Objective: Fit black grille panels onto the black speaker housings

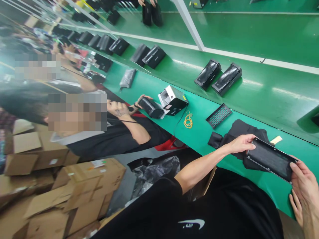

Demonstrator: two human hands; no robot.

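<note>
My left hand (243, 144) grips the near-left end of a black speaker grille panel (271, 158), thumb on top. At its right end, my right hand (302, 177) pinches the panel with the thumb over the edge. The panel is a long rectangle with a raised rim, small light spots along the edges and a dark inner face. Beneath and behind it lies a pile of black cloth pieces (243, 131) on the green table (196, 134). Below my right hand, some fingers (296, 204) show; whose they are I cannot tell.
A perforated black grille (218, 116), yellow rubber bands (188, 120) and a white-and-black dispenser (173, 100) lie to the left. A co-worker's hand holds a black speaker (152, 108). More speakers (227, 79) stand on the green conveyor. Cardboard boxes (92, 182) fill the floor at left.
</note>
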